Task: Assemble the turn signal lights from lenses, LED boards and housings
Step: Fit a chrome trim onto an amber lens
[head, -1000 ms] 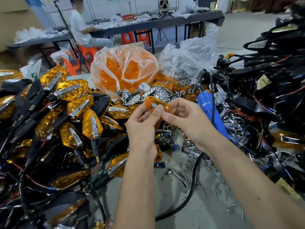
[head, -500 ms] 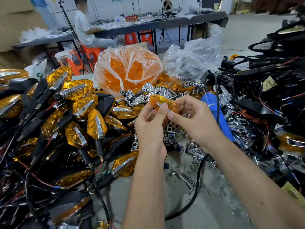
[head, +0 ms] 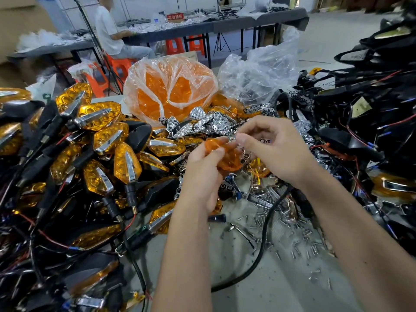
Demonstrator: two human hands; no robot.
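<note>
orange lens gripped in left hand, right hand pinching its top; grey table strewn with screws, workshop benches far.

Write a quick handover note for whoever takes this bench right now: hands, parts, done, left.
Left hand grips one amber lens above the bench.
Right hand pinches a small chrome piece at the lens's upper edge; too blurred to tell if seated.
Finished lights are piled at left, bagged lenses behind, chrome reflectors mid-bench, wired housings at right, screws loose in front.
Left: finish this lens, add board and housing.
</note>
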